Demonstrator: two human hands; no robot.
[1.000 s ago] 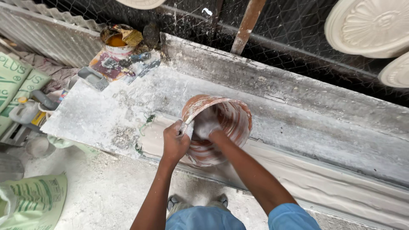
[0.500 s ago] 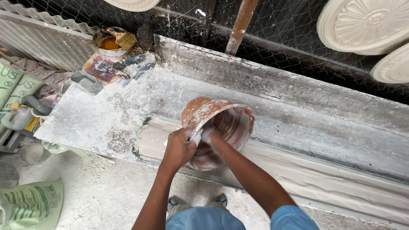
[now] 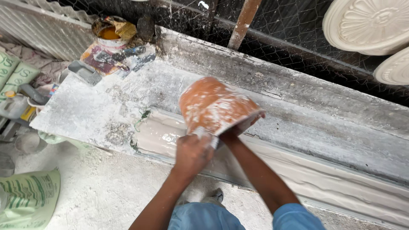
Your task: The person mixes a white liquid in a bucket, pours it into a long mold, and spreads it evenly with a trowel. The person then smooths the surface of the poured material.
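Note:
An orange plastic bucket [image 3: 213, 104], smeared with white plaster, is tipped toward me with its bottom facing up over a long grey mould [image 3: 306, 179] filled with wet plaster. My right hand [image 3: 245, 125] reaches under the rim and grips the bucket; most of that hand is hidden by it. My left hand [image 3: 192, 153] is closed around a small metal scraper [image 3: 208, 137] at the rim's near edge.
A plaster-crusted workbench [image 3: 89, 110] carries the mould. At its far left stand a can of orange liquid [image 3: 110, 36] and loose tools [image 3: 123, 55]. Round plaster medallions [image 3: 366, 25] hang on wire mesh at the upper right. Green sacks [image 3: 27, 198] lie on the floor.
The bucket has been tipped from open-side-up to nearly upside down over the mould. Both hands stayed at its rim, and the view has shifted.

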